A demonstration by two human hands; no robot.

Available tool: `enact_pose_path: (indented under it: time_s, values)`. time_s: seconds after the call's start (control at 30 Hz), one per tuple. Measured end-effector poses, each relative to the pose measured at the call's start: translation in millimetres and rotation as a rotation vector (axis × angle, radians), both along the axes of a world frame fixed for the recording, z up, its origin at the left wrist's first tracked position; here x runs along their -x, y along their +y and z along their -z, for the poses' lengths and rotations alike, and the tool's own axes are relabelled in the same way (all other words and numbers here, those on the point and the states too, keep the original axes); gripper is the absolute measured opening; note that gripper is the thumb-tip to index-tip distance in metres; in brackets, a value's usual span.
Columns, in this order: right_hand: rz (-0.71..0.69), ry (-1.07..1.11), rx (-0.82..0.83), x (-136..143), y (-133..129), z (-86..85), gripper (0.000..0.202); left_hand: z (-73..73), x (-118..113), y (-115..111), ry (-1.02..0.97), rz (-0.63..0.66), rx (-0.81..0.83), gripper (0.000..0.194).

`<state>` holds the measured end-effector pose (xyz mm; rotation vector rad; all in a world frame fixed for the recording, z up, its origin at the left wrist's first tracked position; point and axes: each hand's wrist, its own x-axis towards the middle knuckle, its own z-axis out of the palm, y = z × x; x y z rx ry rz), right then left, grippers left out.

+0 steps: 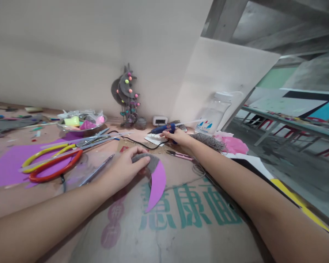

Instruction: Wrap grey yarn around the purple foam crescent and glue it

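the purple-and-grey crescent (pixel 158 179) is pinched at its grey upper end between the thumb and fingers of the left hand (pixel 133 162), over the far edge of the cardboard (pixel 197 241). the blue glue gun (pixel 160 129) is gripped by the curled fingers of the right hand (pixel 178 136), near the far edge of the table (pixel 5 204). the grey yarn (pixel 208 142) is seen just beside the right forearm. toward the table's left edge, the red-handled scissors (pixel 55 177) and yellow-handled scissors (pixel 30 167) are overlapped on purple sheets (pixel 2 164). by the far edge are seen the metal bowl (pixel 83 132), beaded moon ornament (pixel 124 86) and clear bottle (pixel 214 113).
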<state>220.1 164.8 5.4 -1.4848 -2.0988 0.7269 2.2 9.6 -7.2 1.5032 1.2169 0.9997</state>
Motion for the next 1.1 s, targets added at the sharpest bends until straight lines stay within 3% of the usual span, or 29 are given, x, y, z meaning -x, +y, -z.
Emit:
enact_pose_path:
  time_s: [0.13,0.4,0.6,0.77,0.93,1.1]
  values:
    - [-0.086,0.034,0.057,3,6,4.7,0.032,0.1,0,0,0.016,0.001,-0.013,0.024]
    - [0.108,0.091,0.015,25,26,10.2,0.05,-2.4,-2,-2,0.002,0.008,-0.018,0.022]
    - [0.065,0.146,-0.007,28,22,-1.1,0.049,-4.6,-2,-3,-0.001,0.015,0.004,0.02]
    - [0.028,-0.004,-0.032,8,10,-4.3,0.037,-5.9,-2,-3,0.03,0.011,0.004,0.021]
    - [0.013,-0.166,-0.068,4,4,-0.7,0.042,-4.5,-2,-2,0.035,0.015,0.002,0.02]
    - [-0.016,-0.246,-0.113,-1,0,-11.4,0.039,-6.0,-2,-3,0.011,0.014,-0.006,0.018]
